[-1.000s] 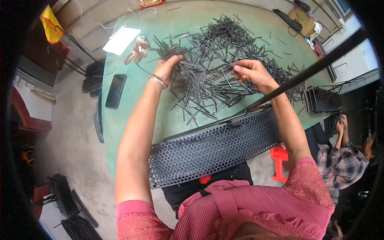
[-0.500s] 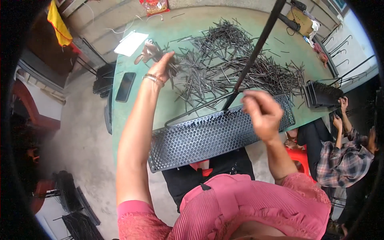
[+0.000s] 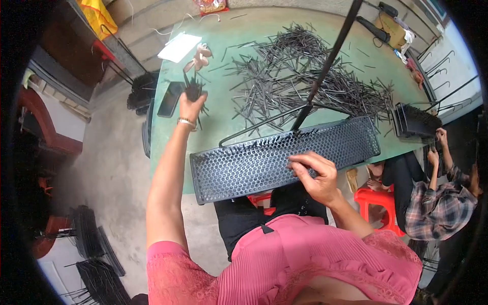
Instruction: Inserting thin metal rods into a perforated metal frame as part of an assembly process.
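Note:
My left hand (image 3: 191,108) is closed around a bundle of thin dark sticks (image 3: 193,91) at the left of the table, beside a black phone (image 3: 171,99). Low over the front of a black perforated tray (image 3: 239,170), my right hand (image 3: 320,179) has thumb and fingers drawn together; whatever they may pinch is too small to make out. Short dark pegs poke up along the tray's far edge. The tray lies tilted across the near table edge, above my lap. A large heap of loose dark sticks (image 3: 300,84) spreads beyond it.
A dark upright rod (image 3: 330,58) rises behind the tray. Brownish pieces (image 3: 200,57) and white paper (image 3: 179,47) lie at the far left of the green table (image 3: 223,114). At right, another person (image 3: 439,203) works by similar dark trays (image 3: 417,121), near a red stool (image 3: 378,201).
My left hand has drawn nearer and away from the brownish pieces, still with sticks in it. My right hand has come down and toward the front of the tray.

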Available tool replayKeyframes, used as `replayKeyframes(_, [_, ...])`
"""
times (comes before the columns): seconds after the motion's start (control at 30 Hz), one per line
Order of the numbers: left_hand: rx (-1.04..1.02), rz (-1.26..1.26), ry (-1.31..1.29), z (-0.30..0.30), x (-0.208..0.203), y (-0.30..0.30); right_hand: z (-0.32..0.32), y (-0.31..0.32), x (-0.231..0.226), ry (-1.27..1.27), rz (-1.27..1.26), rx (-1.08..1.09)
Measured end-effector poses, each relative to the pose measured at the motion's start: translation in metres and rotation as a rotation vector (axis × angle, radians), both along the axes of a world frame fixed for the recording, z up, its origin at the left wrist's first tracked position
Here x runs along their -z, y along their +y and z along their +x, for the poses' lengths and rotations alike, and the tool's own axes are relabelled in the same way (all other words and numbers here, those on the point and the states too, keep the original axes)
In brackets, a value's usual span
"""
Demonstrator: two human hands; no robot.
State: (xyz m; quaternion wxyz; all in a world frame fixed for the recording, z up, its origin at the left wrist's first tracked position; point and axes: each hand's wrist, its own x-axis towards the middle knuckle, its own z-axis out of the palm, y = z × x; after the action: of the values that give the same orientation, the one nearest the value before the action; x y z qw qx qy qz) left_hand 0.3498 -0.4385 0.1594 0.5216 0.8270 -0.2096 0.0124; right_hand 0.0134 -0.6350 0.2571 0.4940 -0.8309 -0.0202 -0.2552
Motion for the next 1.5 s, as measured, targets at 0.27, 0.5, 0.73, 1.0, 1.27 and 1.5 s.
replayKeyframes(0.27, [-0.168, -0.167, -0.033, 0.001, 0.076, 0.027, 0.002, 0.015, 0.007, 0.107, 0.042, 0.036])
replayKeyframes(0.5, [0.109, -0.349, 0.672, 0.015, -0.033, -0.024, 0.01, 0.02, 0.009, 0.08, -0.009, -0.027])
replayKeyframes(0.73, [0.368, -0.119, 0.613, 0.023, -0.071, -0.095, 0.007, 0.023, 0.02, 0.07, 0.034, -0.093])
replayKeyframes(1.0, [0.443, 0.978, 0.151, 0.011, -0.074, -0.121, -0.005, 0.002, 0.02, 0.076, 0.028, -0.042])
replayKeyframes(1.27, [0.451, 0.048, 0.575, -0.038, -0.129, -0.054, 0.019, 0.005, 0.006, -0.038, 0.032, -0.084])
replayKeyframes(1.5, [0.449, -0.147, 0.62, -0.169, -0.143, -0.006, 0.086, 0.028, -0.065, -0.453, -0.336, -0.062])
